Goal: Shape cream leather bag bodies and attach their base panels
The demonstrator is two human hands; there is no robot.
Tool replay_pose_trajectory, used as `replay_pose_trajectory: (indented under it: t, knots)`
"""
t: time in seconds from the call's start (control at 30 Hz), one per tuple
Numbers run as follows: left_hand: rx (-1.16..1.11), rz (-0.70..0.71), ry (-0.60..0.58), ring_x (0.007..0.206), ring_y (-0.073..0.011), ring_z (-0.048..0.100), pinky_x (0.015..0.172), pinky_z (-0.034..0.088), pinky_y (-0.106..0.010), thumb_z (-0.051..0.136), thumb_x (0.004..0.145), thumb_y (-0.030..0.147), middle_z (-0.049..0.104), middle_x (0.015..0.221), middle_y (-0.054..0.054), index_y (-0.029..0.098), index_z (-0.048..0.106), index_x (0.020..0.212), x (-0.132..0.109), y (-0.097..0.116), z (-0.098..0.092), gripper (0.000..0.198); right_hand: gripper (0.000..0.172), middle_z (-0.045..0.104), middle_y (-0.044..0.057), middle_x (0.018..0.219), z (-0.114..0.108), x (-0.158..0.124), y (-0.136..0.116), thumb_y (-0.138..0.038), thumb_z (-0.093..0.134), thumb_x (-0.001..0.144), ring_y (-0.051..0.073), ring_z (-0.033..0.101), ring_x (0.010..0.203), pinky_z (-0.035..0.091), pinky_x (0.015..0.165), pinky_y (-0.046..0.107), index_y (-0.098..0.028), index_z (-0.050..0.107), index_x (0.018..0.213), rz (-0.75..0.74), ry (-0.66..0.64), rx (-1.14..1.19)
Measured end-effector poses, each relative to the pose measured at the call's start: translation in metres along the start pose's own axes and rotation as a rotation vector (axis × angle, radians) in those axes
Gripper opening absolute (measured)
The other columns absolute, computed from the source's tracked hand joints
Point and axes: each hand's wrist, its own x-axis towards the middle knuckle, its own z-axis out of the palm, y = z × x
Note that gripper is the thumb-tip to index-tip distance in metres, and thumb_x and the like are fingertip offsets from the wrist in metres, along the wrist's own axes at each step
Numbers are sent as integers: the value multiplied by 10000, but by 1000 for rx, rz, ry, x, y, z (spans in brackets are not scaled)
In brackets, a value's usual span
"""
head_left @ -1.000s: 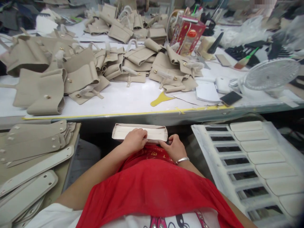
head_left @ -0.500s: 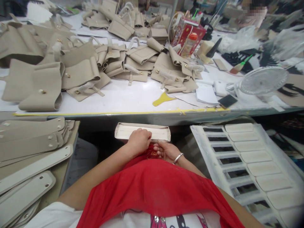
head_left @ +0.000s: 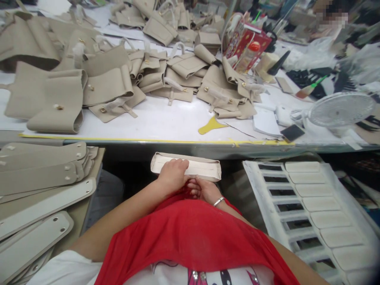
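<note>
A long, shallow beige bag piece (head_left: 204, 167) with raised edges and a whitish inside lies crosswise just beyond my lap, below the table edge. My left hand (head_left: 172, 174) reaches over its near side, fingers curled and pressed on the near edge. Close beside it, my right hand (head_left: 206, 190) pinches the same near edge from below with thumb and curled fingers, a silver bangle on the wrist. The fingertips almost meet, and whatever lies between them is hidden. The red apron lies right under both hands.
Ahead, the white table (head_left: 166, 122) carries piled beige bag bodies (head_left: 109, 79), a yellow template (head_left: 211, 125) and a small fan (head_left: 341, 109). Beige straps (head_left: 38, 174) are stacked on a board at left. At right stands a whitish board (head_left: 270, 202) with a row of pale pieces (head_left: 320, 204).
The whole view has shifted and tilted slightly, so the bag piece appears a little farther right and angled. Both hands stay on its near edge, the right fingers slightly closer to the left.
</note>
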Motion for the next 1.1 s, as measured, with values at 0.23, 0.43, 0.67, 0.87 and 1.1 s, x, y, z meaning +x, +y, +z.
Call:
replay_pose_trajectory:
  t: [0.23, 0.43, 0.67, 0.87, 1.1]
  knots:
    - [-78, 3, -9, 775, -187, 558, 693, 412, -282, 469, 782, 190, 638, 808, -40, 200, 620, 820, -10, -26, -2, 156, 301, 627, 25, 583, 13, 6, 7, -326, 418, 905, 61, 503, 364, 379, 363, 176, -119, 571, 749, -7, 80, 34]
    - [-65, 6, -12, 784, -197, 563, 690, 409, -291, 452, 784, 185, 639, 806, -54, 187, 625, 824, -10, -22, -4, 177, 317, 639, 31, 601, 28, 15, 15, -332, 397, 909, 62, 500, 355, 377, 346, 172, -125, 576, 748, -12, 28, -55]
    - [48, -24, -21, 804, -209, 550, 688, 378, -318, 487, 797, 231, 626, 807, -62, 187, 638, 772, -23, -43, -20, 160, 346, 641, 23, 598, 49, 15, 13, -316, 353, 924, 68, 502, 360, 379, 349, 179, -138, 578, 731, 37, -49, -126]
    - [111, -93, -5, 834, -211, 504, 685, 363, -328, 516, 796, 309, 598, 878, -49, 218, 667, 755, -40, -77, -30, 181, 345, 634, 30, 591, 69, 16, 12, -314, 348, 928, 75, 508, 349, 361, 334, 182, -117, 554, 734, 74, -75, -155]
    - [163, -165, 34, 834, -205, 502, 705, 402, -324, 504, 783, 241, 583, 894, -72, 166, 646, 744, -39, -71, -26, 165, 360, 623, 28, 586, 96, 31, 26, -362, 355, 911, 83, 513, 351, 375, 325, 187, -140, 547, 703, 2, -118, -208]
